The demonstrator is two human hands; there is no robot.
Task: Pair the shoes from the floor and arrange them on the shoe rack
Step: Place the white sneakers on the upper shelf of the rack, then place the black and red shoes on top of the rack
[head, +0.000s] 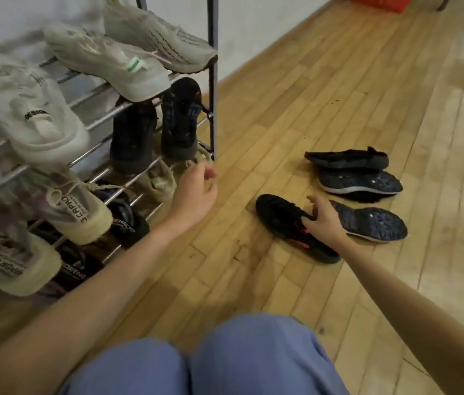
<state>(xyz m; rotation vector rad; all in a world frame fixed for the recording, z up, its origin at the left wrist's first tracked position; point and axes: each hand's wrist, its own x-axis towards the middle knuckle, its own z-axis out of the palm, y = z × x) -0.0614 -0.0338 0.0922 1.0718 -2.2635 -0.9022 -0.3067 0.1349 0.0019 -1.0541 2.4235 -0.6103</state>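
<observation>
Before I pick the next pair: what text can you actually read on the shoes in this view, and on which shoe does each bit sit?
"DESIGN", partly blurred: black tab on the white sneaker, upper shelf.
"CAPRO...", cut off: heel strip of the beige sneaker, middle shelf.
"...PADRER", upside down, uncertain: heel strip of the beige sneaker at the left edge.
"...ENECRO" and "...OPENE...", partial: black shoes on the lowest shelf.
Green tag on the upper white sneaker: too blurred to read.

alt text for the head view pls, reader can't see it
A crouching person's right hand grips a black shoe with pink trim on the wood floor, beside three more dark shoes, two of them sole-up. The left hand hangs open by a metal shoe rack already holding pale and dark sneakers.
</observation>
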